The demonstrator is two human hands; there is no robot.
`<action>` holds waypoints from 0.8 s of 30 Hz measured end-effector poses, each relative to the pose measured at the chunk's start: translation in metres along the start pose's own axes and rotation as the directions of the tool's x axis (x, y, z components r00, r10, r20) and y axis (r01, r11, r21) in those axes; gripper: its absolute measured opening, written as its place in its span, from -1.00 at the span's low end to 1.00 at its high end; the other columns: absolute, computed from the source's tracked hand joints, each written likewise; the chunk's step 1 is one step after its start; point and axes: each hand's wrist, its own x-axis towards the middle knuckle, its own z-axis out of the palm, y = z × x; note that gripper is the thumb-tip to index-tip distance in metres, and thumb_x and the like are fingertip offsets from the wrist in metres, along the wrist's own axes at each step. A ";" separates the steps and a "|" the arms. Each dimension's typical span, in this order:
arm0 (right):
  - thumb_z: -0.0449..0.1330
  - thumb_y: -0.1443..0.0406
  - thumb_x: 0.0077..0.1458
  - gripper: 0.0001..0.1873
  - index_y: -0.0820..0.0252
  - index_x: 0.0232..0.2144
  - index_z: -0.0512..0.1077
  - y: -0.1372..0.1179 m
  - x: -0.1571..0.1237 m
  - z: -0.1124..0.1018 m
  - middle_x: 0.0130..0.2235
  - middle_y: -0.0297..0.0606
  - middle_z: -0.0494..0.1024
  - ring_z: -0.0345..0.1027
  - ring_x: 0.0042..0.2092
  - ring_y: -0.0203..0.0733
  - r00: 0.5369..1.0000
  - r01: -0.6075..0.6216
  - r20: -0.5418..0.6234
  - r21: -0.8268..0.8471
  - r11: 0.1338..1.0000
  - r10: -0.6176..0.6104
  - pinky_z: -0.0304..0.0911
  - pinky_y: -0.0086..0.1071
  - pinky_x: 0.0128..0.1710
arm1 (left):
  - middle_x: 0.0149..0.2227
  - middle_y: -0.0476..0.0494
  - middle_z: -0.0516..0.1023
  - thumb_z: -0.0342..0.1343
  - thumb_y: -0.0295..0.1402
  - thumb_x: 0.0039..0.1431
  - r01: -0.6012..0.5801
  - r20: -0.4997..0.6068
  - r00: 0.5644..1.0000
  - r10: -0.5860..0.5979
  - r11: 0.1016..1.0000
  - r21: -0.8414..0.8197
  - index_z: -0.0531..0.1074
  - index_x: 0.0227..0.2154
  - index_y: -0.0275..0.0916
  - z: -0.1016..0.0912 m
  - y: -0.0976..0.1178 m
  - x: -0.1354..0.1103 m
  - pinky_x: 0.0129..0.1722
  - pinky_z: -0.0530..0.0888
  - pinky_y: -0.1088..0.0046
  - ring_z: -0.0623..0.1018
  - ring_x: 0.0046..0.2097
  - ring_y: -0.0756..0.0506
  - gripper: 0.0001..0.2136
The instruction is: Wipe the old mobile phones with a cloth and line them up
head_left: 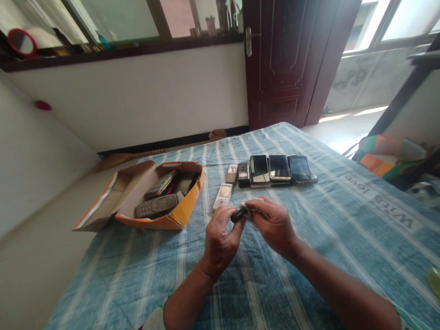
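Observation:
My left hand [222,238] is closed on a small black mobile phone [238,214], seen nearly end-on and largely hidden by my fingers. Pressed against the phone's right end is a crumpled white tissue [253,215], pinched in my right hand [275,224]. Just beyond my left hand lies a silver keypad phone [223,196]. Behind it, a smaller gold-toned keypad phone [232,173] and a dark keypad phone [244,175] begin a row. Piles of touchscreen phones [260,169] continue it to the right.
An open orange cardboard box [187,213] holding several old phones, one a grey keypad phone [157,206], stands at the left on the blue striped bedspread [330,256]. Beyond the bed are a white wall and a dark red door [282,64]. Colourful cloth [385,153] lies at the right.

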 end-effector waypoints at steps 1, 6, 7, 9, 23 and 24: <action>0.09 0.45 0.10 -0.74 0.15 -0.25 0.54 -0.001 0.000 0.000 -0.29 -0.22 0.55 0.44 -0.27 -0.24 1.000 0.023 0.000 -0.007 1.000 -0.023 0.38 -0.36 -0.25 | -0.32 -0.12 0.52 0.15 -0.43 0.14 -0.002 0.000 1.000 0.002 1.000 0.002 0.38 -0.28 -0.24 0.000 0.000 0.000 -0.19 0.51 0.38 0.53 -0.25 -0.06 -0.90; 0.06 0.45 0.14 -0.71 0.14 -0.19 0.53 -0.003 -0.002 0.001 -0.23 -0.19 0.54 0.45 -0.19 -0.20 0.994 0.110 0.014 -0.040 0.993 -0.109 0.40 -0.32 -0.16 | -0.32 -0.11 0.52 0.13 -0.44 0.15 -0.004 0.015 1.000 0.004 1.000 -0.002 0.39 -0.27 -0.24 0.000 0.001 0.000 -0.20 0.51 0.40 0.53 -0.26 -0.06 -0.91; 0.06 0.45 0.13 -0.71 0.14 -0.20 0.53 -0.002 -0.002 0.001 -0.23 -0.19 0.54 0.45 -0.20 -0.21 0.994 0.106 0.021 -0.041 0.994 -0.105 0.40 -0.32 -0.16 | -0.32 -0.11 0.52 0.13 -0.44 0.15 -0.006 0.014 1.000 0.006 1.000 -0.004 0.39 -0.27 -0.24 -0.001 0.001 0.000 -0.20 0.51 0.40 0.53 -0.26 -0.06 -0.91; 0.07 0.46 0.12 -0.71 0.15 -0.21 0.53 0.004 -0.004 0.003 -0.27 -0.22 0.53 0.45 -0.24 -0.23 0.997 0.077 0.032 -0.043 0.996 -0.076 0.39 -0.36 -0.21 | -0.33 -0.09 0.51 0.13 -0.44 0.14 -0.007 0.004 1.000 0.007 1.000 -0.002 0.39 -0.28 -0.25 -0.001 0.001 0.000 -0.21 0.50 0.42 0.53 -0.27 -0.05 -0.92; 0.08 0.45 0.12 -0.73 0.12 -0.24 0.53 0.011 0.002 -0.008 -0.33 -0.26 0.52 0.42 -0.32 -0.25 0.998 0.052 -0.012 -0.107 0.993 -0.054 0.36 -0.41 -0.34 | -0.36 -0.08 0.51 0.18 -0.45 0.09 -0.041 0.004 0.999 0.041 0.999 0.021 0.39 -0.34 -0.24 0.001 0.005 -0.002 -0.24 0.49 0.42 0.53 -0.30 -0.05 -0.91; 0.07 0.46 0.13 -0.72 0.12 -0.22 0.52 0.005 0.003 -0.009 -0.30 -0.24 0.52 0.43 -0.28 -0.23 0.995 0.094 -0.015 -0.112 0.989 -0.096 0.38 -0.38 -0.31 | -0.37 -0.08 0.51 0.18 -0.46 0.08 -0.050 0.004 0.999 0.050 0.999 0.021 0.39 -0.34 -0.24 0.001 0.006 -0.002 -0.25 0.49 0.42 0.53 -0.31 -0.05 -0.91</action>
